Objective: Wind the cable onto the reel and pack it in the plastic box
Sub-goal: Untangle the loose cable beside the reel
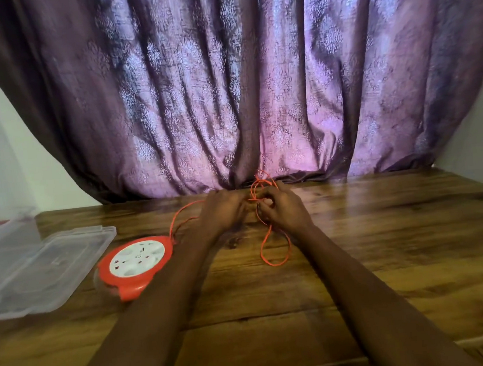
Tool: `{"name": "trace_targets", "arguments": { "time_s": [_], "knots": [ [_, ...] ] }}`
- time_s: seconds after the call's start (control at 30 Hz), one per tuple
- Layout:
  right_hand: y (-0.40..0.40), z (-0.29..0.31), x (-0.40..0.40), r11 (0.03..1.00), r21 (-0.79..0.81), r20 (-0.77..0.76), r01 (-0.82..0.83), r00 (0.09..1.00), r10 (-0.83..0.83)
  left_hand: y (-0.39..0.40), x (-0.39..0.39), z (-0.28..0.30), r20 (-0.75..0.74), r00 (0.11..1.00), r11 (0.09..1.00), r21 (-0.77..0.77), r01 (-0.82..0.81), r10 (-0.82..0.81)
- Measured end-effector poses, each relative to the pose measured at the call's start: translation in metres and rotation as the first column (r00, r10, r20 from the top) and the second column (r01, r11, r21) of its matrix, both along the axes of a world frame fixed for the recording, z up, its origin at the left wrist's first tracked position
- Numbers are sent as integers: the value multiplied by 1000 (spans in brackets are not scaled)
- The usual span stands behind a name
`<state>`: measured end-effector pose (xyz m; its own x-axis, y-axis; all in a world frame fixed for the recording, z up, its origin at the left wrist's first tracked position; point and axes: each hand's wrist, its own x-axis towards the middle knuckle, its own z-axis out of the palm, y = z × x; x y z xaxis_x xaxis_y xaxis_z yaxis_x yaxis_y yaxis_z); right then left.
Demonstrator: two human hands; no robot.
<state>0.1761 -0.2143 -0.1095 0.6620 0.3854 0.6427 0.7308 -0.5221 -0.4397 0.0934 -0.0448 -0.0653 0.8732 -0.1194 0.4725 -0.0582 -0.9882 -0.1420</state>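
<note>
An orange and white round cable reel (136, 262) lies flat on the wooden table (384, 228), left of my arms. Its thin orange cable (276, 255) runs from the reel's far edge up to my hands and hangs in a loop down onto the table. My left hand (225, 210) and my right hand (280, 208) are close together at the far middle of the table, both with fingers curled on a tangled bunch of the cable. A clear plastic box (46, 267) lies open at the left edge of the table.
A purple patterned curtain (256, 94) hangs right behind the table's far edge. White walls stand at both sides. The table's near edge runs along the bottom right. The box's other half (2, 230) reaches past the table's left edge.
</note>
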Motion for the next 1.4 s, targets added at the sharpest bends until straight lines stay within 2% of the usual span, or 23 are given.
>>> {"name": "trace_targets", "arguments": {
  "time_s": [0.1, 0.17, 0.23, 0.33, 0.43, 0.6, 0.9, 1.0, 1.17, 1.27, 1.33, 1.4],
  "knots": [
    [-6, -1, 4, 998, 3, 61, 64, 996, -64, 2, 1, 0, 59, 992, 980, -157, 124, -116],
    [-9, 0, 5, 991, 28, 57, 134, 989, -136, 9, -1, 1, 75, 985, 970, -174, 167, -156],
    [-8, 1, 3, 982, 28, 39, 188, 981, -189, 18, -4, 1, 153, 978, 968, -189, 166, -138],
    [2, 2, -2, 987, -26, -2, 156, 988, -156, 27, -7, 3, 193, 974, 941, -290, 175, -121],
    [5, 2, 0, 994, 37, -112, 103, 989, -99, 29, -12, 5, 180, 978, 911, -378, 164, -102],
    [6, 1, 4, 993, 50, -131, 105, 987, -98, 31, -18, 3, 192, 975, 896, -403, 186, -116],
    [1, -1, 11, 972, 20, -81, 233, 970, -231, 28, -27, 8, 238, 957, 885, -392, 251, -166],
    [2, 1, 11, 979, 16, -109, 203, 974, -200, 25, -28, 7, 246, 954, 900, -356, 251, -169],
    [-4, -1, 10, 985, 172, -162, -12, 986, 40, 25, -15, 0, 122, 991, 960, -264, 88, -57],
    [-6, 3, 7, 976, 214, -175, -47, 981, 86, 21, -4, -2, 56, 998, 970, -241, 21, -7],
    [-7, 5, 4, 984, 175, -163, -46, 984, 75, 15, 5, -2, -11, 1000, 945, -328, 11, -16],
    [-6, 7, 0, 986, 151, -129, -65, 988, 85, 7, 15, -2, -52, 997, 865, -501, 16, -49]
  ]
}}
